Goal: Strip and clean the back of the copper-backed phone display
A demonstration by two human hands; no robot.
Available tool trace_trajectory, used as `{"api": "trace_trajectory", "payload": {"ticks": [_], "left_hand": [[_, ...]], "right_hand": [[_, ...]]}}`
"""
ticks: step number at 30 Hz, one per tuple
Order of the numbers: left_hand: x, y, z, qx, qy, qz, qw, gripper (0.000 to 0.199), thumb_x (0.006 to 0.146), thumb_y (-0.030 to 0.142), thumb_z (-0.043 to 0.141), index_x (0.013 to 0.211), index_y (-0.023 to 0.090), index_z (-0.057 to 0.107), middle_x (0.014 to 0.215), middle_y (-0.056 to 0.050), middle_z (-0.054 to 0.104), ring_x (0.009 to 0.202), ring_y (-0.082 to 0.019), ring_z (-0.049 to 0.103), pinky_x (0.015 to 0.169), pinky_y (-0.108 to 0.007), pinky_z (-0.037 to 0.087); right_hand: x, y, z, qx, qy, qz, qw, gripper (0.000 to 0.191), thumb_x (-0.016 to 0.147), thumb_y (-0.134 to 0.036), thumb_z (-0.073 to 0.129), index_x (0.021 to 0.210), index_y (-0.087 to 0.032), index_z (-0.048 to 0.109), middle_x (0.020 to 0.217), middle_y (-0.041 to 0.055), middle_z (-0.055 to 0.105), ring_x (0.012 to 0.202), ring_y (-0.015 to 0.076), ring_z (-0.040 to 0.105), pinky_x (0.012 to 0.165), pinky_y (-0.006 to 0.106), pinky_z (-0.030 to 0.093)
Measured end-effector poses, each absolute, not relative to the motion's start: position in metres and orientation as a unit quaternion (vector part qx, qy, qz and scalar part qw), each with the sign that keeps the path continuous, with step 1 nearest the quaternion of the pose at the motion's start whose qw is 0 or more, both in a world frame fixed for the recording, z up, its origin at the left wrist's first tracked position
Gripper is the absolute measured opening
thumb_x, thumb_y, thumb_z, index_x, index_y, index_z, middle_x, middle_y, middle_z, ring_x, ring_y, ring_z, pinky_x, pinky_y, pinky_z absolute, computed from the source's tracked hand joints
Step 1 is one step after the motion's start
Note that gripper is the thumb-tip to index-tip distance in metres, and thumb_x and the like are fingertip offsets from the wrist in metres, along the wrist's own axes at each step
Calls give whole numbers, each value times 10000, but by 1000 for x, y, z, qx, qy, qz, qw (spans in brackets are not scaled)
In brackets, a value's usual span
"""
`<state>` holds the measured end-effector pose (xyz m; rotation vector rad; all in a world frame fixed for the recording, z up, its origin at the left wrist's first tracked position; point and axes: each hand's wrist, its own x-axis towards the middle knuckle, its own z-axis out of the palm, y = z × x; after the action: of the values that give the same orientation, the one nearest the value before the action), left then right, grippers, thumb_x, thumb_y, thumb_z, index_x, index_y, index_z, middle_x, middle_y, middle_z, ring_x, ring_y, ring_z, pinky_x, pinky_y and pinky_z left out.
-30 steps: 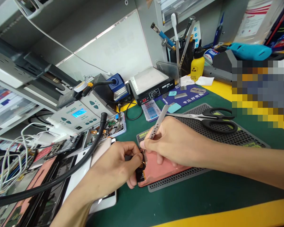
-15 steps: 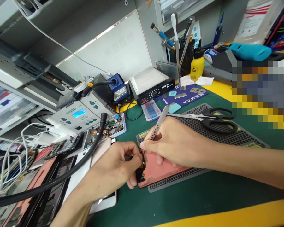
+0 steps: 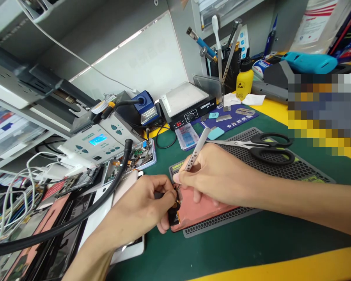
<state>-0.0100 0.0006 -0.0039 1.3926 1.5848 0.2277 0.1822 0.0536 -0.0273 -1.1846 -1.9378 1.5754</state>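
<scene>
My right hand (image 3: 222,171) grips a pair of metal tweezers (image 3: 197,151) with holes along the shank, tips pointing down. Their tips are hidden behind my fingers, near the left end of a flat device with a pink surface (image 3: 201,212). At that same end my left hand (image 3: 146,201) has thumb and forefinger pinched together over a black part (image 3: 173,217) with gold-coloured edges. My fingers partly cover this part. Beneath the device lies a grey honeycomb-patterned mat (image 3: 231,219).
Black-handled scissors (image 3: 272,155) lie on the mat beyond my right hand. Behind stand a small heating plate (image 3: 190,103), a yellow bottle (image 3: 244,84) and a grey station with a blue display (image 3: 98,139). A black hose (image 3: 105,203) arches over the phones and panels at left.
Both hands stay in nearly the same place. The tweezers' upper end has shifted very slightly, and the camera view has moved a little.
</scene>
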Motion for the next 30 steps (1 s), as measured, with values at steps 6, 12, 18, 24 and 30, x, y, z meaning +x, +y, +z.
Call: {"api": "trace_trajectory", "payload": {"ticks": [6,12,18,24,30], "left_hand": [[-10,0,-3,568,657,89,487,149,909,253,549,769,204,550,508,37,650,511,-136,639,547,-218,459],[-11,0,-5,574,654,89,484,151,905,254,549,765,199,551,506,34,655,507,-131,638,547,-211,464],[-9,-1,-3,566,665,91,479,161,889,271,564,749,194,558,498,26,652,478,-128,631,501,-195,448],[-9,-2,-4,561,671,92,476,171,885,287,576,742,194,568,495,27,647,469,-127,626,482,-188,443],[-12,0,-5,563,666,88,480,179,890,297,579,744,194,571,517,9,673,483,-138,639,499,-204,464]], "right_hand": [[182,53,-28,-424,-690,555,192,292,834,-321,588,567,-205,562,471,-21,603,331,102,499,308,219,357],[181,51,-31,-428,-699,535,205,299,838,-305,564,560,-195,561,464,-18,604,315,84,484,287,185,312],[182,51,-36,-428,-687,551,205,270,829,-330,568,595,-197,592,493,-1,644,314,110,521,282,193,377],[180,53,-38,-426,-696,535,218,306,831,-335,573,557,-200,567,439,-12,596,300,107,508,274,183,355],[181,53,-40,-429,-691,539,218,245,842,-346,563,652,-206,628,518,15,678,325,132,558,274,194,372]]}}
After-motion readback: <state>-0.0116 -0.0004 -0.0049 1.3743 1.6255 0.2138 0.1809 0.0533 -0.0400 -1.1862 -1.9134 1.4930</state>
